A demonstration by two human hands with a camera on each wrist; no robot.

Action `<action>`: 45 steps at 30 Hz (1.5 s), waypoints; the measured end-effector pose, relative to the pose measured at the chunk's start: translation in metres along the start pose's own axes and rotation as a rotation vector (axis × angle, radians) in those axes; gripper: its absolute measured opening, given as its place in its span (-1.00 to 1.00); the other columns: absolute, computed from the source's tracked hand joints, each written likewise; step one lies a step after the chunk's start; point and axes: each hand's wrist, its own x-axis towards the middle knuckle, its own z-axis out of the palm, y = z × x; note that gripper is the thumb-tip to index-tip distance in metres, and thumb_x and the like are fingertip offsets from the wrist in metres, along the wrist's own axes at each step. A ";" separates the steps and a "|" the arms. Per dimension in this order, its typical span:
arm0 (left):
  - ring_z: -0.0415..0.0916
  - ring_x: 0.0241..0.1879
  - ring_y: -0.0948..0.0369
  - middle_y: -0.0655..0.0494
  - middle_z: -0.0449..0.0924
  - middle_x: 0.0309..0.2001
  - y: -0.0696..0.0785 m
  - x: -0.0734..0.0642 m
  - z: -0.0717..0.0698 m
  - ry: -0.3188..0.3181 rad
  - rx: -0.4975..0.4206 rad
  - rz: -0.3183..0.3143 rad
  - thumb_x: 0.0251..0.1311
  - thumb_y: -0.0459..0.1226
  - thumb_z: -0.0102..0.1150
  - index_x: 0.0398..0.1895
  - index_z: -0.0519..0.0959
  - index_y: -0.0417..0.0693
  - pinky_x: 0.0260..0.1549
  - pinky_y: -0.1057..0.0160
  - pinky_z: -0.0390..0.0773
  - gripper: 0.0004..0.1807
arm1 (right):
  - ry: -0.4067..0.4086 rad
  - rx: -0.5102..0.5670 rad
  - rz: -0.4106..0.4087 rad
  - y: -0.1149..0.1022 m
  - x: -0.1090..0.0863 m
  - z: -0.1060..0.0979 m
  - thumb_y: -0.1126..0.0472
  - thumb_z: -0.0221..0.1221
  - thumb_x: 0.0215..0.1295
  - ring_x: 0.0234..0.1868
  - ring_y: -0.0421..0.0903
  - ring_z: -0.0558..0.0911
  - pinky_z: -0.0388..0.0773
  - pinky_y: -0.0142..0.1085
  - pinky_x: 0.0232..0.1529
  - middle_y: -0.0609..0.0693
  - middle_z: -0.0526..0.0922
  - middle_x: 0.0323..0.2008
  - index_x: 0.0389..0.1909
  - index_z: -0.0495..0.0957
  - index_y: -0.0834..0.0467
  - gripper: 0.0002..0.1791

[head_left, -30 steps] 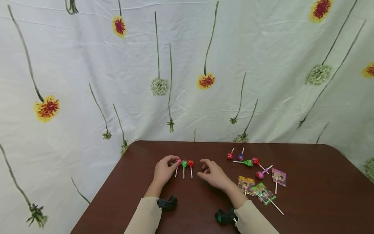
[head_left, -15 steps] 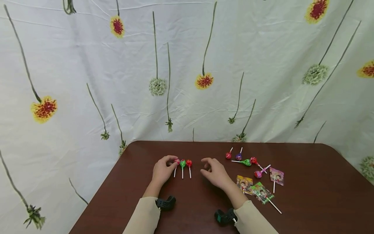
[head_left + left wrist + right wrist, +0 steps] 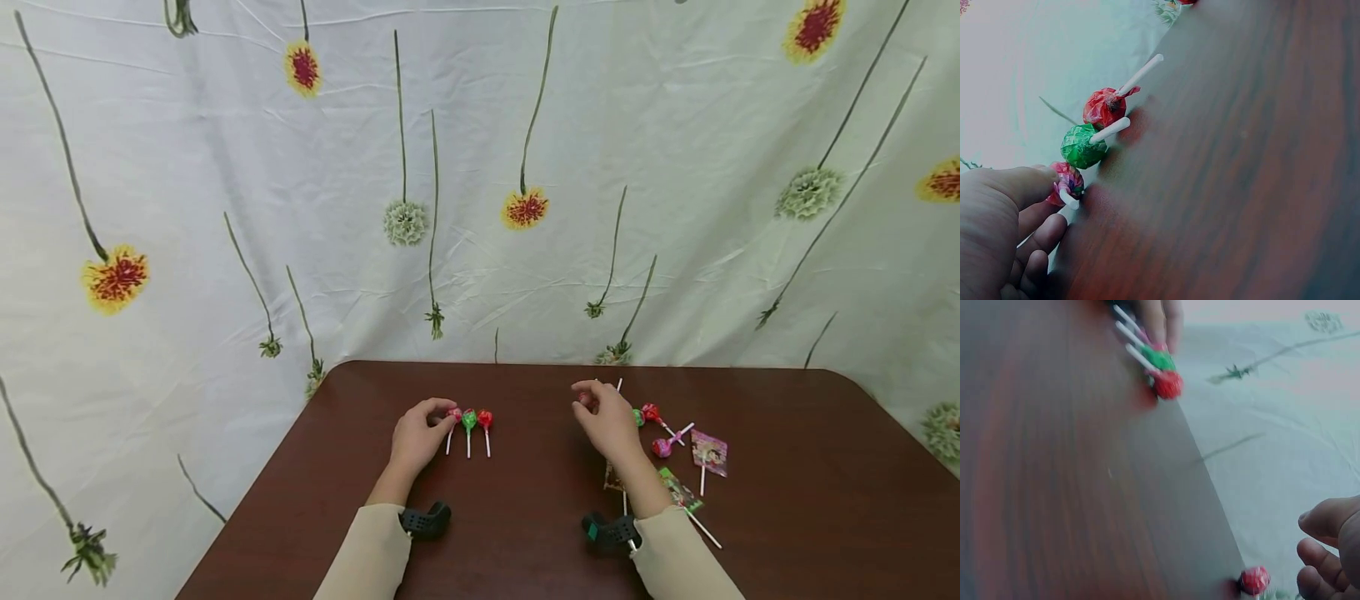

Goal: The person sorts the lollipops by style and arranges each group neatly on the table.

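Note:
Three lollipops lie side by side on the brown table, sticks toward me. My left hand (image 3: 417, 435) pinches the head of the pink lollipop (image 3: 1071, 181) at the left end between thumb and forefinger. Beside it are a green lollipop (image 3: 469, 418) and a red lollipop (image 3: 486, 419). My right hand (image 3: 611, 427) hovers at the back right, its fingers loosely bent and holding nothing. Just by its fingertips is another red lollipop (image 3: 1255, 580), apart from the fingers in the right wrist view. In the head view the hand partly covers this lollipop.
Right of my right hand lie a second green lollipop (image 3: 638, 417), a red one (image 3: 651, 412) and a pink-purple one (image 3: 662, 447). Flat packets, one purple (image 3: 710, 452) and one green (image 3: 667, 477), lie nearer. My forearm mostly hides an orange packet (image 3: 612, 477). A flowered cloth (image 3: 465, 167) hangs behind.
My right hand has moved right and away from me, from beside the row to the red lollipop at the back. The left hand stays on the pink lollipop.

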 end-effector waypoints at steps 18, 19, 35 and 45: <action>0.53 -0.24 0.18 0.12 0.70 -0.06 -0.001 -0.001 0.000 0.003 0.006 0.004 0.27 -0.14 0.31 -0.03 0.70 0.17 -0.33 0.27 0.43 -0.78 | 0.121 -0.202 0.128 0.038 0.000 -0.019 0.12 0.24 0.34 0.08 0.27 0.47 0.34 0.13 0.01 0.21 0.62 0.04 0.15 0.61 0.09 -0.62; 0.53 -0.23 0.18 0.12 0.71 -0.06 -0.001 -0.001 0.001 0.004 0.007 0.006 0.27 -0.14 0.31 -0.03 0.70 0.16 -0.33 0.27 0.44 -0.78 | 0.120 -0.218 0.128 0.040 0.000 -0.019 0.11 0.24 0.34 0.09 0.26 0.47 0.33 0.11 0.00 0.21 0.61 0.06 0.16 0.60 0.07 -0.61; 0.53 -0.25 0.18 0.11 0.72 -0.07 0.002 -0.001 0.000 0.003 0.008 0.010 0.27 -0.15 0.31 -0.03 0.70 0.16 -0.35 0.27 0.42 -0.78 | -0.002 -0.321 0.117 0.051 0.000 -0.017 0.07 0.22 0.37 0.13 0.25 0.42 0.27 0.08 -0.07 0.23 0.54 0.21 0.30 0.52 0.00 -0.52; 0.52 -0.25 0.19 0.12 0.72 -0.08 0.000 0.000 0.001 0.003 0.014 0.004 0.27 -0.14 0.31 -0.04 0.70 0.16 -0.35 0.27 0.43 -0.79 | 0.021 -0.255 0.109 0.057 -0.001 -0.013 0.09 0.22 0.39 0.10 0.24 0.43 0.18 0.02 -0.13 0.21 0.59 0.15 0.16 0.62 0.00 -0.65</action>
